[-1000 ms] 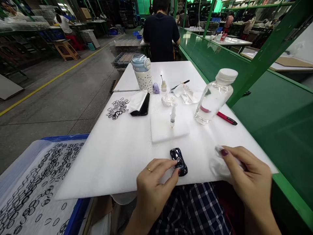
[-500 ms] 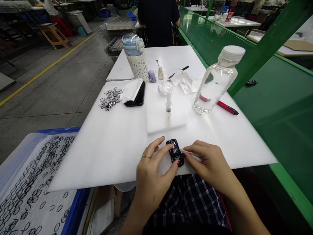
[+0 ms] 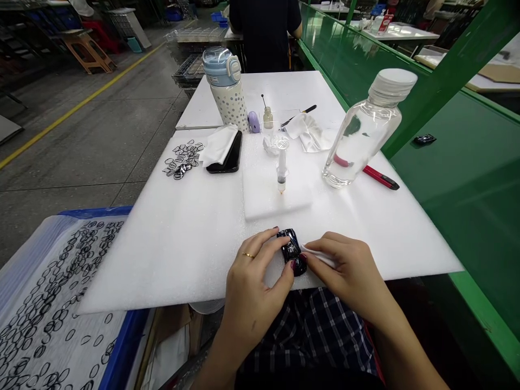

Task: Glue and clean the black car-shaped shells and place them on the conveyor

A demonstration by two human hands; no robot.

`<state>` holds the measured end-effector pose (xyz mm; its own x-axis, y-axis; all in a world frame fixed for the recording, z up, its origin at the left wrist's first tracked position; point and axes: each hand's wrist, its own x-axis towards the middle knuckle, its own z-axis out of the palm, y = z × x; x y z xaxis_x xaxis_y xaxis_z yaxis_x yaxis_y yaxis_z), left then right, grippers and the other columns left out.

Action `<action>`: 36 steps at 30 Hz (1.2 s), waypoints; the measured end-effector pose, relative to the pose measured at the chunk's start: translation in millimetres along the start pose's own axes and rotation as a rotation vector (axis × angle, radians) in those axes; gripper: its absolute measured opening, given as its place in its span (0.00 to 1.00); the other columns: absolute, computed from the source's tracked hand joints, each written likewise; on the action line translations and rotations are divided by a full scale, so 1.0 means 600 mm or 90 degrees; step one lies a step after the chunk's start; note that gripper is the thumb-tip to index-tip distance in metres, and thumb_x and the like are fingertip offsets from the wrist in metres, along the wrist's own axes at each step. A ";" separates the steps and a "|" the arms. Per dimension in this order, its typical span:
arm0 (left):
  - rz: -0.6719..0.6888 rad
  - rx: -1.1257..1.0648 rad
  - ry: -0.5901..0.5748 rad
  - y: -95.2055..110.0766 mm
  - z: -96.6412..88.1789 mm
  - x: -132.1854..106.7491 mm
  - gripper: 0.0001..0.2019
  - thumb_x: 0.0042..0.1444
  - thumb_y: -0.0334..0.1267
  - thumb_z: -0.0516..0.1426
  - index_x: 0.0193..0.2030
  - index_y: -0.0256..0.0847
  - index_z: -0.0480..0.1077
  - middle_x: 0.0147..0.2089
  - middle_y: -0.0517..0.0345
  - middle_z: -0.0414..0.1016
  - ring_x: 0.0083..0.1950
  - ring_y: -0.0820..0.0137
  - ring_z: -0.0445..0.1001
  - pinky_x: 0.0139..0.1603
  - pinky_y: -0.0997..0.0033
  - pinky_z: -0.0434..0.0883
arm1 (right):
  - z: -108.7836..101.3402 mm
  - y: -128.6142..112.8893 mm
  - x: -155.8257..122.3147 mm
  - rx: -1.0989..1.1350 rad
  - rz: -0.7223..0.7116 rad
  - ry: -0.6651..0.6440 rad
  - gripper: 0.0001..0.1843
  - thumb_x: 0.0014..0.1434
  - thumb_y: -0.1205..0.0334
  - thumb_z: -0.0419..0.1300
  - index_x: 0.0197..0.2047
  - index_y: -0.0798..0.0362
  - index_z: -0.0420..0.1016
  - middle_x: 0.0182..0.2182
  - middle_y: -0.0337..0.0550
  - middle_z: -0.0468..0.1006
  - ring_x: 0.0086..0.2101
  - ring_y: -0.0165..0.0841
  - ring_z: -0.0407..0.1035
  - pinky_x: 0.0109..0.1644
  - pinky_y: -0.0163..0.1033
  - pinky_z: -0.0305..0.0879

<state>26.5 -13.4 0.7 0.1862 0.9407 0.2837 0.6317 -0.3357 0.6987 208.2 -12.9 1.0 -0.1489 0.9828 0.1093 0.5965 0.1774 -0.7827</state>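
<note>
A small glossy black model car [image 3: 291, 251] lies on the white foam sheet [image 3: 182, 244] near the table's front edge. My left hand [image 3: 254, 281], with a gold ring, steadies it between thumb and fingers from the left. My right hand [image 3: 347, 265] pinches a folded white cloth [image 3: 320, 254] and presses it at the car's right side. Part of the car is covered by my fingers. Beyond it, a syringe [image 3: 281, 176] with an orange tip rests on a raised foam pad [image 3: 260, 203].
A clear bottle [image 3: 357, 141] and a red cutter [image 3: 382, 177] stand and lie right. At left are black rings [image 3: 184, 157], a phone [image 3: 229, 160] under tissue, and a dotted tumbler [image 3: 225, 92]. A green rail [image 3: 459, 179] borders the right side; a person [image 3: 264, 32] sits ahead.
The car has tilted slightly under my fingers, and my left thumb has shifted a little up and left along it. My right hand keeps the cloth against its side. The view has moved slightly.
</note>
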 end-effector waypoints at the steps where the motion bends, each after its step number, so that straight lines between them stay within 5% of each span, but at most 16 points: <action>1: -0.002 -0.001 -0.002 0.000 0.000 0.000 0.15 0.57 0.32 0.58 0.51 0.45 0.73 0.57 0.55 0.73 0.58 0.62 0.70 0.58 0.55 0.71 | 0.000 0.000 0.000 0.003 -0.001 0.000 0.07 0.62 0.61 0.60 0.40 0.49 0.79 0.30 0.35 0.75 0.28 0.26 0.69 0.32 0.34 0.62; 16: -0.023 0.021 -0.002 0.001 0.004 0.001 0.14 0.57 0.32 0.56 0.50 0.45 0.73 0.56 0.54 0.72 0.58 0.61 0.69 0.58 0.54 0.71 | 0.005 -0.005 0.004 -0.015 0.014 0.014 0.06 0.61 0.60 0.61 0.35 0.51 0.78 0.29 0.36 0.76 0.30 0.28 0.69 0.32 0.35 0.60; 20: 0.037 0.025 -0.161 -0.012 -0.018 0.017 0.29 0.55 0.32 0.60 0.64 0.49 0.62 0.69 0.56 0.59 0.70 0.56 0.56 0.68 0.46 0.60 | 0.007 -0.001 -0.002 0.005 -0.039 0.040 0.06 0.62 0.63 0.59 0.38 0.52 0.78 0.29 0.37 0.75 0.28 0.26 0.68 0.31 0.34 0.60; 23: 0.094 0.011 -0.291 -0.025 -0.028 0.033 0.35 0.52 0.34 0.64 0.66 0.57 0.59 0.69 0.61 0.59 0.69 0.56 0.57 0.69 0.46 0.57 | 0.012 0.003 -0.012 0.025 -0.099 0.174 0.07 0.63 0.68 0.58 0.40 0.54 0.77 0.27 0.38 0.73 0.27 0.26 0.67 0.29 0.33 0.61; 27: 0.073 -0.001 -0.178 -0.032 -0.019 0.034 0.21 0.51 0.41 0.67 0.52 0.50 0.72 0.54 0.55 0.70 0.56 0.58 0.69 0.56 0.53 0.70 | 0.026 0.013 -0.029 -0.031 -0.187 0.313 0.10 0.60 0.73 0.59 0.44 0.55 0.77 0.29 0.41 0.74 0.27 0.27 0.68 0.28 0.33 0.63; 30: 0.060 -0.005 -0.121 -0.031 -0.011 0.026 0.15 0.55 0.36 0.64 0.50 0.47 0.73 0.47 0.55 0.70 0.50 0.61 0.70 0.51 0.56 0.71 | 0.035 0.019 -0.038 -0.080 -0.257 0.301 0.14 0.60 0.74 0.58 0.47 0.54 0.75 0.30 0.44 0.75 0.28 0.30 0.69 0.28 0.35 0.65; 36: 0.061 -0.019 -0.126 -0.030 -0.013 0.023 0.16 0.54 0.33 0.64 0.50 0.47 0.73 0.46 0.56 0.70 0.50 0.62 0.70 0.51 0.57 0.70 | 0.038 0.018 -0.038 -0.173 -0.322 0.254 0.12 0.59 0.70 0.59 0.46 0.54 0.77 0.31 0.44 0.77 0.27 0.30 0.67 0.29 0.37 0.64</action>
<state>11.9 5.4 -2.8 0.3908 0.8944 0.2174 0.5814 -0.4230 0.6950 200.3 -34.7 -23.8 -0.1913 0.7105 0.6772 0.7140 0.5742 -0.4007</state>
